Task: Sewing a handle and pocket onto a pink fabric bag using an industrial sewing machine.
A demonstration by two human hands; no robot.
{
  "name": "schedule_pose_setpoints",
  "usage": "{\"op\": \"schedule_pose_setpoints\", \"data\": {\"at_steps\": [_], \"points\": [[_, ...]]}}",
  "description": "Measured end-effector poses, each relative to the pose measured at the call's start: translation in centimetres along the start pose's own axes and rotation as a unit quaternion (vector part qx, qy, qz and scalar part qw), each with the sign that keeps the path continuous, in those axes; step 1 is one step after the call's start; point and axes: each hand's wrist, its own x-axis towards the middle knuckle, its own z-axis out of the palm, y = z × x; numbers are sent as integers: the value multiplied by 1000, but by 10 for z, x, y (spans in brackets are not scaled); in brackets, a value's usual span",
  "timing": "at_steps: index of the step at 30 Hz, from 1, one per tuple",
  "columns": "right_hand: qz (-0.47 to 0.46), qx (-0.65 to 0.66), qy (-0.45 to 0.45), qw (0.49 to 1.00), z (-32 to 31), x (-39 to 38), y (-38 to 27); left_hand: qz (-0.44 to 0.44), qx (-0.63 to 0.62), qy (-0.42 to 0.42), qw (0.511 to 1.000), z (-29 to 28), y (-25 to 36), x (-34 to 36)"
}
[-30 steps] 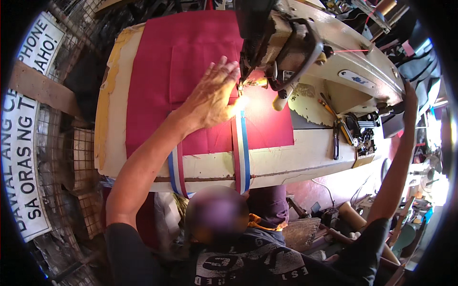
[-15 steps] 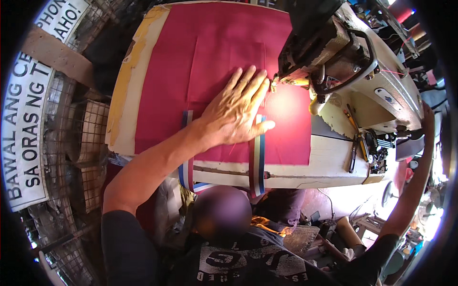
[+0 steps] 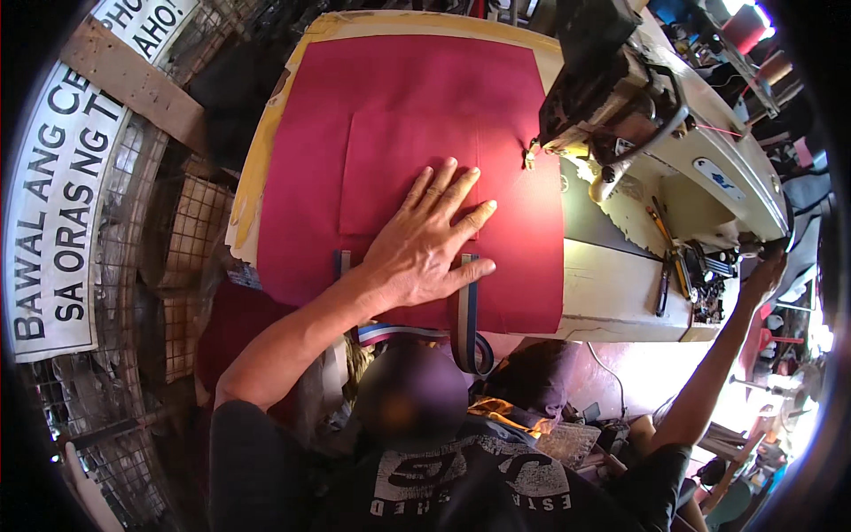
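Observation:
A red cloth panel (image 3: 310, 151) lies spread over the pale sewing-machine table, with a stitched rectangular patch (image 3: 390, 146) near its middle. My left hand (image 3: 430, 235) rests palm down on the patch's near part, fingers spread, left of the needle and presser foot (image 3: 531, 154). A striped strap (image 3: 467, 310) runs out from under the cloth area by my thumb and loops over the front edge; its other end (image 3: 344, 263) shows beside my wrist. My right hand (image 3: 764, 279) is at the far right, by the handwheel end of the sewing machine (image 3: 722, 177); its fingers are hard to make out.
The machine's lamp (image 3: 605, 184) lights the cloth near the needle. Screwdrivers (image 3: 671, 253) and small metal parts (image 3: 709, 297) lie on the table to the right. Thread spools (image 3: 743, 31) stand at the upper right. Wire mesh racks (image 3: 199, 222) and a lettered sign (image 3: 53, 230) line the left.
The cloth has shifted toward me and left of the needle, with my left hand moving along on it. The strap loop hangs lower. My right hand has come down and nearer at the handwheel end.

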Motion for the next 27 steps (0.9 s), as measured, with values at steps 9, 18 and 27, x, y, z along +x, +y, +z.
{"op": "schedule_pose_setpoints", "data": {"at_steps": [9, 18, 27], "points": [[-204, -49, -347, 914, -66, -241, -195, -73, -213, 48, 973, -3, -14, 45], [-224, 0, -377, 899, -82, -227, -226, -102, -446, 1, 889, -4, -30, 57], [-60, 224, -633, 739, -72, -279, -375, -43, -377, 7, 925, 2, -36, 54]]}}
